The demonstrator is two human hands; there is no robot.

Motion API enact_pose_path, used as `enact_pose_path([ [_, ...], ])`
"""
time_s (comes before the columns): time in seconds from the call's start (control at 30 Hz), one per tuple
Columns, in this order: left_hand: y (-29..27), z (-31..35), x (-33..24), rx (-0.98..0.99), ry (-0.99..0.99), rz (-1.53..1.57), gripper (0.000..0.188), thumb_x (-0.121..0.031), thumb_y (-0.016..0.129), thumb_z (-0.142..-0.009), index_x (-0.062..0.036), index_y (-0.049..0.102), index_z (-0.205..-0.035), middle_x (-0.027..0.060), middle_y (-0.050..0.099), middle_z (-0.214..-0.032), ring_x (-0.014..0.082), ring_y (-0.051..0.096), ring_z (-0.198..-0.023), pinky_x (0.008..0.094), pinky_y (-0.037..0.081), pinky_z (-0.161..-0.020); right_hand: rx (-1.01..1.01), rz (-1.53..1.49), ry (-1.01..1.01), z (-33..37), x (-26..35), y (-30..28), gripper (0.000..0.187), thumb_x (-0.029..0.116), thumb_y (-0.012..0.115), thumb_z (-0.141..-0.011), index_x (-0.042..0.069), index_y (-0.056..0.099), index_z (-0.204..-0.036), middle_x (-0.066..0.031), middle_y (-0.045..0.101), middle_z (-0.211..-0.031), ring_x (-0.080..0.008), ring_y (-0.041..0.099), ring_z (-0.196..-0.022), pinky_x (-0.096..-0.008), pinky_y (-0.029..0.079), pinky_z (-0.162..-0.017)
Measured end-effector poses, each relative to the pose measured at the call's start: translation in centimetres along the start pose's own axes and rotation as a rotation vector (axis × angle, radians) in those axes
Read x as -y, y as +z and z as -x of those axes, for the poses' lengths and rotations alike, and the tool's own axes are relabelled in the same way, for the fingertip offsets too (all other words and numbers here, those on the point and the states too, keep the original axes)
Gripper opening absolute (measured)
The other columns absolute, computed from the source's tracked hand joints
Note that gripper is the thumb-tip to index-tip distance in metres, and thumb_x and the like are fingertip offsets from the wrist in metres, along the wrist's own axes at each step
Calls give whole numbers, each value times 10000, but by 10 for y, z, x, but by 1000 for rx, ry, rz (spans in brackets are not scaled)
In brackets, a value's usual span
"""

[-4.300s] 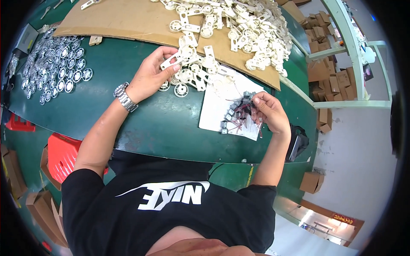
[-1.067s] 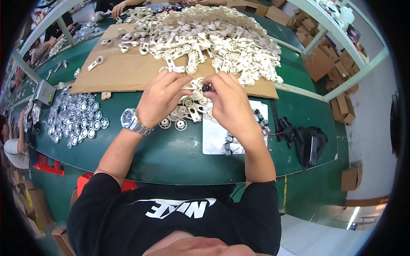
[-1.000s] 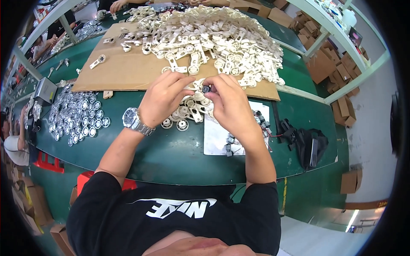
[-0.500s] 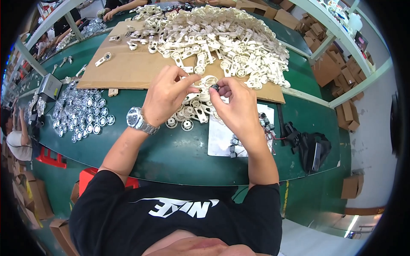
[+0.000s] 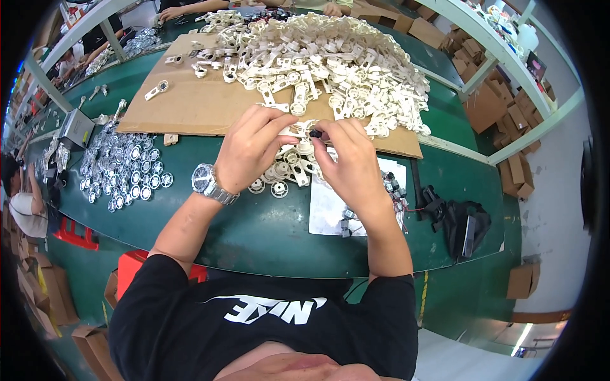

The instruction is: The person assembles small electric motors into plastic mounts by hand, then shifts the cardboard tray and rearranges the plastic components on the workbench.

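Observation:
My left hand [image 5: 248, 149], with a metal wristwatch on its wrist, is closed in a pinch on a cream plastic part [image 5: 294, 129], partly hidden by the fingers. Close beside it, my right hand [image 5: 351, 162] grips a small round black piece [image 5: 315, 134] between thumb and fingers. The black piece is right by the cream part; whether they touch I cannot tell. Below the fingertips lies a small cluster of cream parts with round ring ends [image 5: 279, 188]. Behind both hands, a large heap of similar cream parts [image 5: 356, 57] covers a cardboard sheet [image 5: 184, 114].
Many shiny ring-shaped pieces [image 5: 135, 174] lie at the left of the green table [image 5: 267, 238]. On a white sheet [image 5: 324, 213] at right are small grey components with wires [image 5: 395, 188]. A black bag [image 5: 467, 228] sits near the right edge. Other people's arms [image 5: 190, 9] reach in at the far side.
The black piece in my right hand has shifted slightly left and down and looks turned. My left hand has moved slightly right. Across the table, another person's arm has moved.

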State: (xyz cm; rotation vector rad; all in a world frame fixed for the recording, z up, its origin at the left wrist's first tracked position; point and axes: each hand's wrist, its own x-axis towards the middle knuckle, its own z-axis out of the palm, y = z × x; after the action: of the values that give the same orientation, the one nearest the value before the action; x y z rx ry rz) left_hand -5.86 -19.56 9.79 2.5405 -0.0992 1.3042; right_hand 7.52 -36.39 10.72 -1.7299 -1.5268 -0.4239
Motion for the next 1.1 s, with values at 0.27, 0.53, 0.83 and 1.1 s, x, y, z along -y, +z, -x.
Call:
enact_pose_path([
  [0.27, -3, 0, -2, -1, -10, -3, 339, -69, 814, -793, -24, 715, -1115, 102, 692, -995, 292, 638, -889, 385, 520, -761, 18, -20, -16, -4, -2, -4, 219, 14, 735, -844, 9, 642, -1043, -128, 627, -942, -334, 592, -884, -437, 492, -783],
  [0.53, -5, 0, -3, -3, -25, 1, 318, -104, 804, -817, -19, 710, -1109, 109, 683, -978, 296, 637, -890, 391, 521, -768, 27, 78, -53, -6, -1, -5, 252, 17, 739, -850, 7, 645, -1083, -135, 629, -965, -330, 608, -907, -424, 504, -796],
  [0.83, -8, 3, -4, 13, -114, 73, 320, -94, 815, -813, -18, 721, -1110, 118, 713, -1012, 306, 647, -926, 385, 521, -808, 3, 95, -133, -5, -1, -2, 280, 17, 708, -873, -17, 638, -1142, -140, 642, -1054, -326, 609, -936, -422, 514, -814],
  [1.1, -7, 2, -9, 26, -132, 107, 300, -98, 809, -820, -26, 722, -1098, 113, 715, -1015, 302, 649, -934, 385, 523, -814, -2, 34, -116, -6, -3, -5, 261, 19, 752, -837, -4, 667, -1082, -126, 659, -1027, -327, 614, -914, -421, 519, -798],
])
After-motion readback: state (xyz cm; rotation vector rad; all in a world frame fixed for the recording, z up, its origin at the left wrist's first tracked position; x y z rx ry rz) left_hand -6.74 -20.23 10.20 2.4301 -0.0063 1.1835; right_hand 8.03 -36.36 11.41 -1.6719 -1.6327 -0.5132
